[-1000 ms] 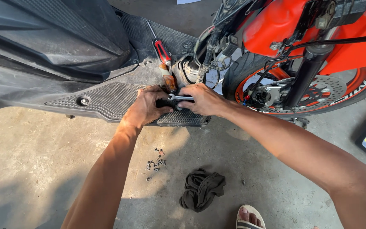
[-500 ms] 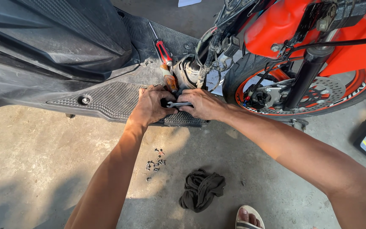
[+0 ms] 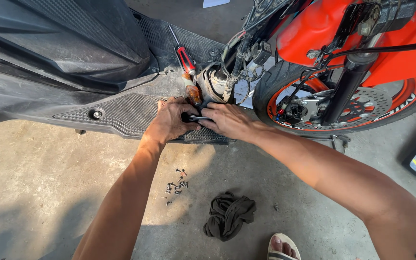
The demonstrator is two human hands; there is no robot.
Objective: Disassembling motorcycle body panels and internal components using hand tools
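Head view: both hands (left (image 3: 169,121), right (image 3: 229,120)) pinch a small metal tool (image 3: 198,117) on the scooter footboard (image 3: 121,113)

Cables (image 3: 240,53) and screwdrivers (image 3: 187,62) crowd above — bare concrete floor (image 3: 34,183) lies open below.

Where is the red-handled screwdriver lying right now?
In the head view, the red-handled screwdriver lies on the scooter's black footboard, just above the left hand and left of the exposed wiring.
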